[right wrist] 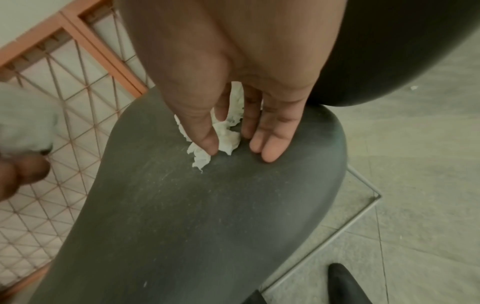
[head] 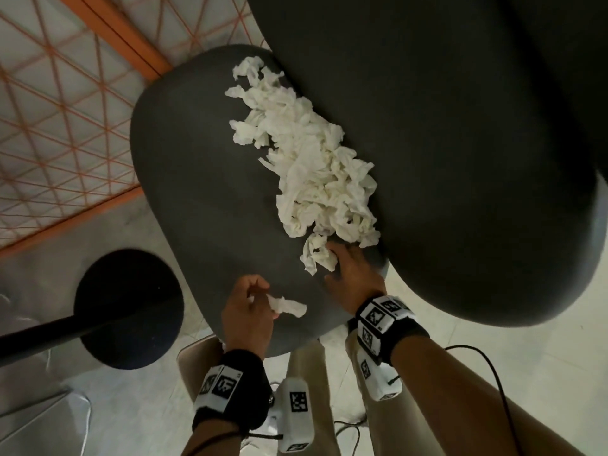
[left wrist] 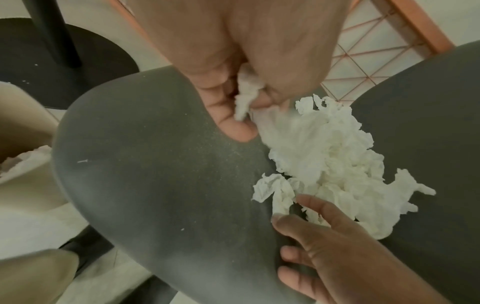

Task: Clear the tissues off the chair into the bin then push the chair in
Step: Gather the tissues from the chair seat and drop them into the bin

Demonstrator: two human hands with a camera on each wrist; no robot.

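A: What takes up most of the view?

B: The dark grey chair (head: 204,179), its seat below and its backrest looming at the upper right. An orange wire rack (head: 62,103) stands beyond it, and a black round base (head: 128,307) sits on the floor to the left.

A: And the tissues?

B: A crumpled white pile of tissues (head: 312,166) lies along the seat where it meets the backrest. A beige bin (left wrist: 23,127) sits left of the seat with some white paper inside.

A: The hands?

B: The right hand (head: 353,274) rests on the seat, fingers spread and fairly straight, thumb and forefinger closing on the nearest tissue (right wrist: 223,137). The left hand (head: 246,311) has its fingers curled, pinching a small tissue scrap (head: 288,306) above the seat's near edge.
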